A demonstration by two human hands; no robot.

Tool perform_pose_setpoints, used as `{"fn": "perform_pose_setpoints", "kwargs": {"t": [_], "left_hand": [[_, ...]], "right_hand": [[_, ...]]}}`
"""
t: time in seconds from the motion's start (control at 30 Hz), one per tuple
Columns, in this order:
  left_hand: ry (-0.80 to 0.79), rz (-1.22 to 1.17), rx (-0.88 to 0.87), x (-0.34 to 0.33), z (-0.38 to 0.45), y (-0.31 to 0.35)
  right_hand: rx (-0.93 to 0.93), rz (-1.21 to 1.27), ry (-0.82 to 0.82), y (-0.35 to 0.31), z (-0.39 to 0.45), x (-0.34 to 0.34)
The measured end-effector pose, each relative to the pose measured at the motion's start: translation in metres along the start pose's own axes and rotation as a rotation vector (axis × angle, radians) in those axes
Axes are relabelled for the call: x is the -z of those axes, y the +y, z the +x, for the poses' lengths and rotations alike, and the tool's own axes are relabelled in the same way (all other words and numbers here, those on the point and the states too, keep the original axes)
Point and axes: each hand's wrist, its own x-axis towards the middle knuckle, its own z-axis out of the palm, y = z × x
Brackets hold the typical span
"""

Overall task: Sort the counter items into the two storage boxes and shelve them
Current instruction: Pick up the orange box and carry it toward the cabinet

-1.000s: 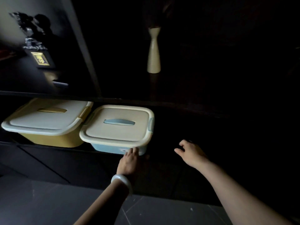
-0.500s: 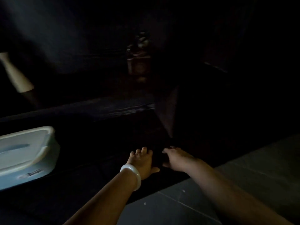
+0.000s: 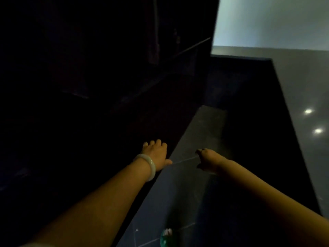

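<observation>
Neither storage box is in view now. My left hand (image 3: 157, 154), with a pale bangle on its wrist, reaches forward with fingers spread and holds nothing; it hovers at the front edge of the dark shelf unit (image 3: 106, 104). My right hand (image 3: 207, 158) is stretched out to the right of it over the dark floor, fingers loosely curled, with nothing in it.
The black shelf unit fills the left half of the view, its inside too dark to read. Dark floor tiles (image 3: 195, 175) run between it and a black counter block (image 3: 258, 122). A pale wall (image 3: 276, 20) stands at the back right. A green slipper (image 3: 167, 237) shows at the bottom.
The view has swung right: the yellow and blue boxes on the shelf have left the frame. My left hand came off the blue box, and both hands now hang in front of me.
</observation>
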Motion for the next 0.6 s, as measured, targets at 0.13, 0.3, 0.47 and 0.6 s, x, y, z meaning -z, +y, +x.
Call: {"fn": "perform_pose_setpoints", "kwargs": {"t": [0.13,0.3,0.47,0.6], "left_hand": [[0.048,0.105,-0.118,0.028,0.088,0.032],[0.101,0.188,-0.220,0.056,0.211,0.043],[0.090,0.222,-0.298,0.084,0.323,0.055],[0.070,0.254,-0.383,0.107,0.396,0.081]], "right_hand": [[-0.134,-0.012,0.029,0.065,0.033,0.029],[-0.183,-0.028,0.032,0.123,0.107,0.086],[-0.219,-0.006,0.040,0.174,0.179,0.136],[-0.298,0.006,0.003,0.223,0.224,0.163]]}}
